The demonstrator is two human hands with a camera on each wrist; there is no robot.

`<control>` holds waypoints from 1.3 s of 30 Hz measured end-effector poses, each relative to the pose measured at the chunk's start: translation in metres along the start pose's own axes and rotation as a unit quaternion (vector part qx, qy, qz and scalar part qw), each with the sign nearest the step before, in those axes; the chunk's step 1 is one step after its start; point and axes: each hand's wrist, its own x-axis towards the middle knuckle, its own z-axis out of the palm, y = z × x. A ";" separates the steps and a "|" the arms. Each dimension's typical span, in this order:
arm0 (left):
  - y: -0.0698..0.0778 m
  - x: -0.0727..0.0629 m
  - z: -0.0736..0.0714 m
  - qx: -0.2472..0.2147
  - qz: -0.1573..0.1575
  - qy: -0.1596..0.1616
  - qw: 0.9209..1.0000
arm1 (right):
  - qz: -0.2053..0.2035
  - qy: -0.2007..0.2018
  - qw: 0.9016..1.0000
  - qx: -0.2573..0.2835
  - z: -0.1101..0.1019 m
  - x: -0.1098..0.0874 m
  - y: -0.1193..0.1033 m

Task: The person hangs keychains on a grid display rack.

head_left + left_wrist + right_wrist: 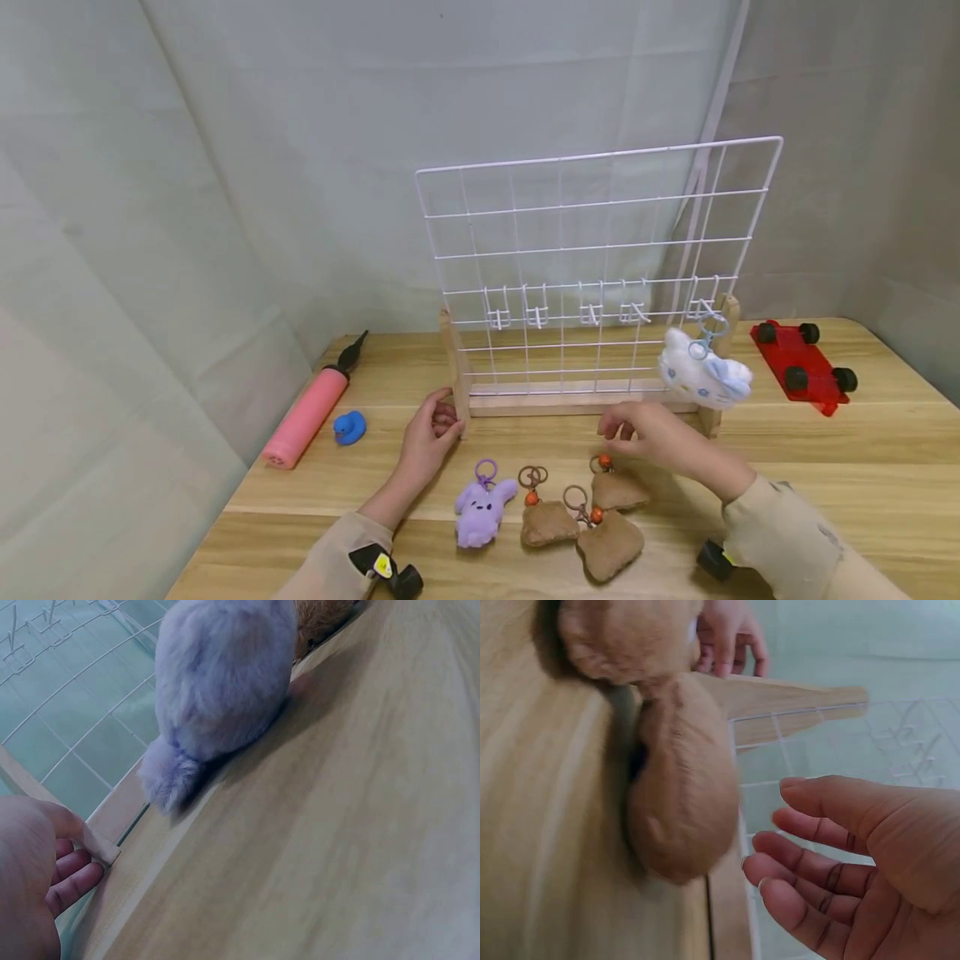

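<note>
My left hand grips the front end of the left wooden foot of a stand, thumb on one side and fingers curled on the other. The stand bears a white wire grid with a row of hooks. My right hand hovers with relaxed, bent fingers in front of the stand's right part, nothing in it. A white cat plush keychain hangs from the rightmost hook. On the table in front lie a purple plush keychain and, to its right, three brown plush keychains with metal rings.
At the left lie a pink hand pump with a black nozzle and a blue toy duck. A red toy car rests wheels up at the right. Pale fabric hangs behind the wooden table.
</note>
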 end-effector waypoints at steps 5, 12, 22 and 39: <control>0.000 0.000 -0.001 -0.009 -0.004 -0.007 1.000 | 0.015 -0.010 1.000 -0.006 0.012 0.003 0.004; 0.002 0.001 0.000 -0.008 -0.003 -0.001 1.000 | 0.040 -0.028 0.999 -0.021 0.020 0.005 0.002; 0.001 0.000 0.000 0.003 0.008 0.004 1.000 | 0.060 -0.024 0.996 -0.069 0.024 0.004 -0.006; 0.001 0.000 -0.001 -0.003 -0.006 -0.002 1.000 | 0.045 -0.013 0.989 -0.143 0.029 0.002 -0.010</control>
